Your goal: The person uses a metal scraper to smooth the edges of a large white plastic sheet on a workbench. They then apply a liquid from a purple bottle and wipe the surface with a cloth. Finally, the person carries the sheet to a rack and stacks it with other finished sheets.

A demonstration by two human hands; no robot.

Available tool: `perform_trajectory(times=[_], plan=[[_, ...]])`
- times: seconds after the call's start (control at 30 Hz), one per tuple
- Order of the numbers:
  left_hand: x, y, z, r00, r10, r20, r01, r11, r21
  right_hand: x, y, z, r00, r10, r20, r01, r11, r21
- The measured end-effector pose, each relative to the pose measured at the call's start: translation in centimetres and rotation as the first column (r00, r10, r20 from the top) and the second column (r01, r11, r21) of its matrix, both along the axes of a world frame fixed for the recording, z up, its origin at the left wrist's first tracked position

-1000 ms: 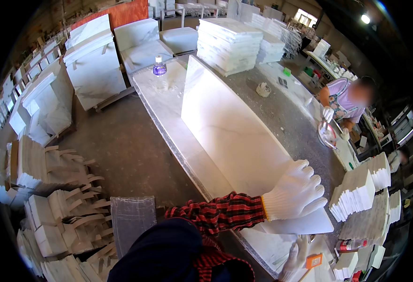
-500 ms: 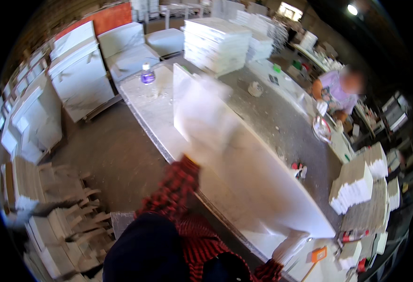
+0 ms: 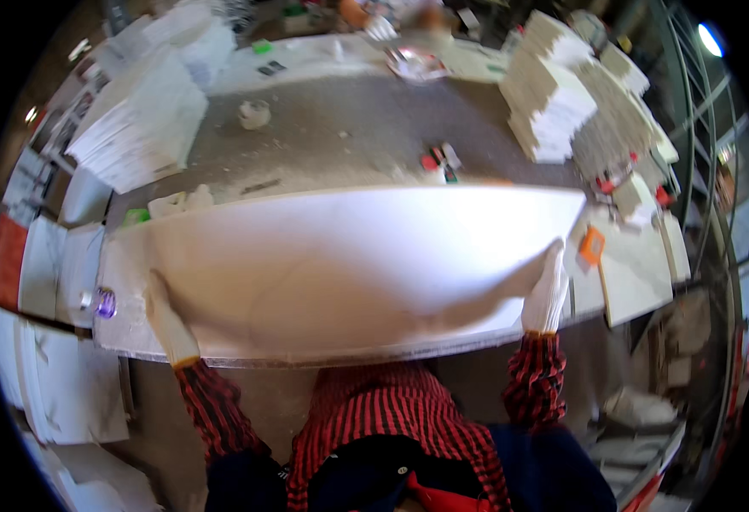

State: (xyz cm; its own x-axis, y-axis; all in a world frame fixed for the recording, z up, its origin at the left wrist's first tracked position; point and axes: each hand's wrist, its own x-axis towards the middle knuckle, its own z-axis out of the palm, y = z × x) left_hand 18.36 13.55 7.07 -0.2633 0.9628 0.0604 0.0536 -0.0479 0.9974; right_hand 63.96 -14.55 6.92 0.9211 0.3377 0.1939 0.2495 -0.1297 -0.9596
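A long white stone slab [image 3: 349,256] spans the near side of the worktable, its far long edge raised off the surface. My left hand [image 3: 168,322], in a white knitted glove, grips its left end. At the opposite end my right hand [image 3: 547,292], gloved alike, is closed round the short edge, with the thumb side up against the slab. The fingertips behind the slab are hidden on both sides. Shadows of my hands and arms fall across its pale face.
White stacked tiles [image 3: 148,119] stand at the far left, with more stacks [image 3: 549,107] far right. A purple bottle [image 3: 104,303] lies beyond my left hand; an orange tool [image 3: 592,246] is right of the slab. A co-worker's gloved hand [image 3: 380,28] shows across the table.
My view has swung round to face the table squarely. My left hand has moved from a blurred spot over the slab's face to its left end. My right hand stays at the right end.
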Motion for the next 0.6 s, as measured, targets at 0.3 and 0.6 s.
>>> perform_trajectory(times=[0.3,0.6], plan=[[-3.0,-2.9,-4.3,0.995,0.008,-0.102,-0.026,0.983,-0.181,-4.3,0.1,-4.2,0.867,-0.075,-0.493,0.056,0.997,-0.054],[-6.0,0.4,-8.2,0.853,-0.111,-0.510,-0.003,0.976,-0.218,-2.3,-1.1,-11.5,0.994,-0.067,-0.088,0.014,0.867,-0.497]])
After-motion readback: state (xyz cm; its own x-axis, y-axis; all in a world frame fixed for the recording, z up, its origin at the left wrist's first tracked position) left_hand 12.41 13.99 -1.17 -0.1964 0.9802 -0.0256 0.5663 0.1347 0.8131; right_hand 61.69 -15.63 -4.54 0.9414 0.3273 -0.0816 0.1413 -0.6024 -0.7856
